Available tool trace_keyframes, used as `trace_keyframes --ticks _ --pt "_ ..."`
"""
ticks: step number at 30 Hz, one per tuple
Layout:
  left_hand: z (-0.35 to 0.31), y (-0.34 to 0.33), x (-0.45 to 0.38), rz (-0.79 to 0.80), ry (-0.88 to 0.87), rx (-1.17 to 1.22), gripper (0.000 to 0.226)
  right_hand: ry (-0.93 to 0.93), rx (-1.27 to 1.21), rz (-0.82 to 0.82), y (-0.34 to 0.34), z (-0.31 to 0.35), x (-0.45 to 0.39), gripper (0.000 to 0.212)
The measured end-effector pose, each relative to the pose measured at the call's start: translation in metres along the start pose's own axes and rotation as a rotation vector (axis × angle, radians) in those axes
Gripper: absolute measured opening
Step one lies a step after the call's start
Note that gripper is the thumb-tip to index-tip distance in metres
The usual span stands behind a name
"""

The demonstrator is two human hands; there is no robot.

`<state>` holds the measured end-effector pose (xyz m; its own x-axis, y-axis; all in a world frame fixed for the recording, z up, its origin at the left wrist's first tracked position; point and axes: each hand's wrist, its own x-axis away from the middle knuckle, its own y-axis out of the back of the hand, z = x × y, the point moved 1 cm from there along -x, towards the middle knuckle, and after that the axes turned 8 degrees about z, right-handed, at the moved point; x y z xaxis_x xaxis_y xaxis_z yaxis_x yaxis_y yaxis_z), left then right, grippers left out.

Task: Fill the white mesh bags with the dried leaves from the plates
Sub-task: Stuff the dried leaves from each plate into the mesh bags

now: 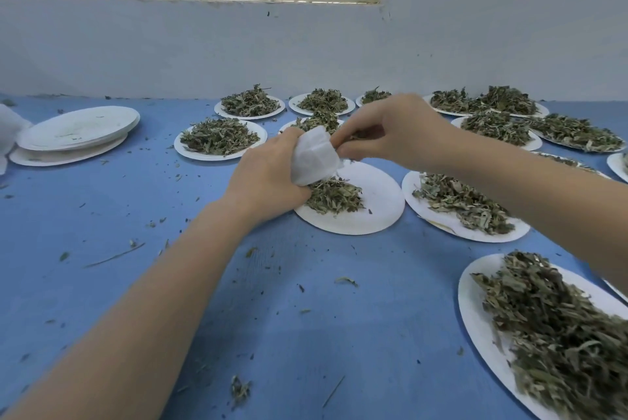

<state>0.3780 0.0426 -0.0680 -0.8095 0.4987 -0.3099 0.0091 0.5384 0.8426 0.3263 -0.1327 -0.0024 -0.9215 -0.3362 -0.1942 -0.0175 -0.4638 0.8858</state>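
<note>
My left hand [268,171] grips a white mesh bag [314,158] just above a white plate [377,202] that carries a small heap of dried leaves [334,197]. My right hand [390,134] pinches a few dried leaves at the bag's mouth, fingers curled. Both hands meet over the plate's far left edge. The bag's lower part touches the leaf heap.
Several more plates heaped with dried leaves [219,139] lie across the blue table [102,222], behind and to the right, one large at the near right [557,334]. A stack of emptied plates [76,134] sits far left beside white material [6,134]. Leaf crumbs litter the table.
</note>
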Motion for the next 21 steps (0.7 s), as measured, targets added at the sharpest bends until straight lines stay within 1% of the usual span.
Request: trace_keyframes --ticks 3,5,6,9,10,11,12,15,17,19,21 --pt "-0.002 -0.001 0.001 -0.004 -0.008 0.061 0.054 0.034 0.035 0.009 -0.011 0.008 -0.012 0.017" --pt "-0.002 -0.002 0.002 -0.008 -0.010 0.100 0.053 0.031 0.008 0.020 -0.013 0.011 -0.017 0.022" --pt "-0.001 -0.002 0.003 -0.014 -0.007 0.128 0.052 0.027 -0.021 0.068 -0.013 0.012 -0.018 0.025" --pt "0.002 0.001 0.004 -0.041 0.007 0.186 0.051 0.028 -0.174 0.303 -0.005 0.016 -0.016 0.033" --pt "0.004 0.002 0.003 -0.042 0.013 0.190 0.051 0.028 -0.214 0.350 -0.003 0.017 -0.014 0.033" --pt "0.005 0.003 0.003 -0.040 0.018 0.194 0.051 0.026 -0.215 0.359 -0.001 0.018 -0.014 0.033" --pt "0.006 0.004 0.003 -0.038 0.023 0.203 0.051 0.024 -0.181 0.327 -0.001 0.018 -0.015 0.032" --pt "0.009 0.005 0.002 -0.046 0.029 0.218 0.051 0.011 0.023 0.116 -0.008 0.021 -0.024 0.031" --pt "0.008 0.006 0.002 -0.057 0.016 0.208 0.050 0.012 0.185 0.032 -0.015 0.024 -0.030 0.023" --pt "0.007 0.007 0.001 -0.071 0.002 0.208 0.050 -0.014 0.233 0.012 -0.019 0.025 -0.035 0.016" --pt "0.005 0.007 0.000 -0.082 -0.010 0.201 0.046 -0.033 0.151 0.054 -0.022 0.026 -0.035 0.015"
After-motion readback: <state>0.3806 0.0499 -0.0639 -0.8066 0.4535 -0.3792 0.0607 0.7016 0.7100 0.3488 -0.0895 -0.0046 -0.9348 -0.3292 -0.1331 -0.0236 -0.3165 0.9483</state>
